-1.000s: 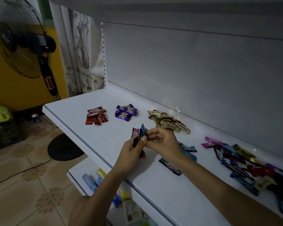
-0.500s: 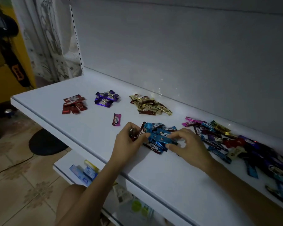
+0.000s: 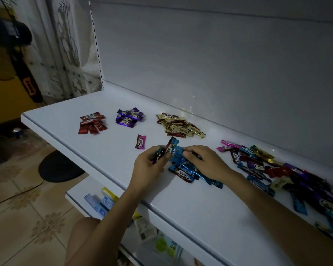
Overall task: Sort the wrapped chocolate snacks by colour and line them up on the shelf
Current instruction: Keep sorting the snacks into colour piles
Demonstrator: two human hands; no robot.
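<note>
Holding wrappers at the blue pile, mid-shelf

Both hands meet at the centre of the frame over the white shelf [image 3: 65, 121]. The left hand [image 3: 148, 166] has a closed grip: its fingers curl round a small bunch of snacks [image 3: 168, 150], the tallest standing nearly upright, brown with a blue end. The right hand [image 3: 206, 162] lies over the blue pile [image 3: 188, 170] with a narrow grip, thumb and forefinger pinching the top edge of a blue wrapper [image 3: 178, 151] just beside the bunch. Its palm and fingers hide the right part of the pile.

Three sorted groups sit along the back of the shelf in the upper middle, each apart from the next: a red pile [image 3: 91, 122], a purple pile [image 3: 129, 118] and a gold pile [image 3: 181, 126]. One pink snack [image 3: 140, 142] lies alone between the purple pile and the left hand.

Toward the right edge a mixed heap [image 3: 277, 169] spreads along the shelf in dim light, its near end close to the right wrist.

At lower left a lower shelf [image 3: 73, 196] holds small boxes [image 3: 101, 203]. A fan base [image 3: 60, 167] stands on the tiled floor [image 3: 17, 217], the fan pole [image 3: 28, 83] rising at the left edge beside a patterned curtain [image 3: 65, 45]. A drink can [image 3: 17, 131] sits at far left, and a grey back panel [image 3: 219, 64] fills the upper right
</note>
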